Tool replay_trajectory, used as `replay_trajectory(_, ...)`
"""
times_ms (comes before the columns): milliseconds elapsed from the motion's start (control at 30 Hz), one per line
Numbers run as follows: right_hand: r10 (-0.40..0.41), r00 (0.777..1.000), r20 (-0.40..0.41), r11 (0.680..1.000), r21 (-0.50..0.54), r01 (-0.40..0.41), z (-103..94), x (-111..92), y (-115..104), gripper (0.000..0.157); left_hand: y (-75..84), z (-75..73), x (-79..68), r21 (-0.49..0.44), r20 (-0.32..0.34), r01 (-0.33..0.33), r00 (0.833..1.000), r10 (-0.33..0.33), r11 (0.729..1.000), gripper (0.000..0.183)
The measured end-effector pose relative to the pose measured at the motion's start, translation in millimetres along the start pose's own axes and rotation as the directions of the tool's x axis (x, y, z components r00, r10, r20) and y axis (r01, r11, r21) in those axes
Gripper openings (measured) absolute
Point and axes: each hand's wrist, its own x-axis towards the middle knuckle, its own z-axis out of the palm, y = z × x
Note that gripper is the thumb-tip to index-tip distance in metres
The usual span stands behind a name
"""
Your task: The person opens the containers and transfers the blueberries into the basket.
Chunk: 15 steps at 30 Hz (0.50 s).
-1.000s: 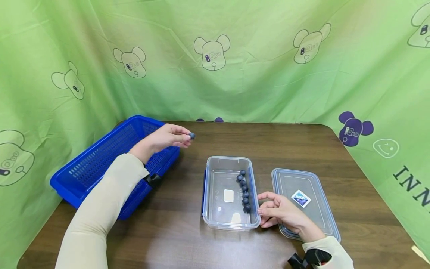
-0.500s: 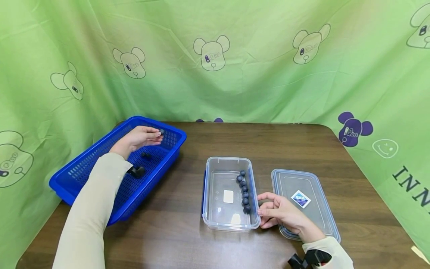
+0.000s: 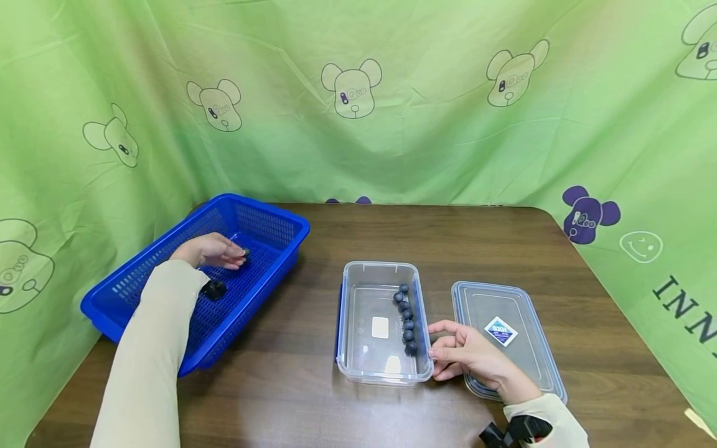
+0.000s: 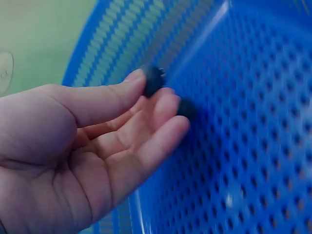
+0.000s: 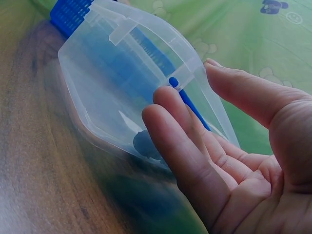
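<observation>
My left hand (image 3: 213, 250) reaches inside a blue perforated basket (image 3: 269, 218), pinching a blueberry (image 4: 153, 80) between thumb and fingers. Just past those fingertips, another dark blueberry (image 4: 186, 108) shows against the basket in the left wrist view. A clear plastic box (image 3: 358, 354) stands lidless mid-table, with a row of several blueberries (image 3: 407, 314) along its right side. Beside the box's right wall rests my right hand (image 3: 476, 358), fingers loosely bent and touching or very near the wall; its thumb is close to the rim in the right wrist view.
A clear lid (image 3: 521, 317) with a blue-edged label lies right of the box, partly behind the right hand. The wooden table (image 3: 291, 386) is bordered by a green printed curtain (image 3: 426, 143) at the back and sides.
My left hand, with a blueberry at its fingertips, has moved left from beyond the basket's right rim, then down inside the basket. The right hand and box have stayed put.
</observation>
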Motion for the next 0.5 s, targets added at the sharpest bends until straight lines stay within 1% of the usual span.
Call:
replay_trajectory(67,0.0,1.0,-0.001,1.0,0.0,0.0,-0.1,0.0,0.2,0.028,-4.1,-3.5,-2.1,0.022,0.02,0.058,0.998,-0.059,0.998,0.022)
replay_trajectory(167,-0.002,1.0,-0.001,1.0,0.001,0.002,-0.1,0.0,0.5,0.028,-8.0,-6.3,-3.7,0.062,0.021,0.124,0.992,-0.126,0.99,0.018)
replay_trajectory(333,-0.007,1.0,-0.001,1.0,-0.002,0.007,0.4,0.2,0.3,0.029,-9.6,-4.9,-3.7,0.107,-0.001,0.169,0.985,-0.17,0.98,0.016)
replay_trajectory(500,-0.007,1.0,0.003,1.0,0.003,0.007,0.9,0.2,-0.4,0.029,-9.8,-2.3,-2.6,0.139,-0.013,0.183,0.983,-0.183,0.973,0.017)
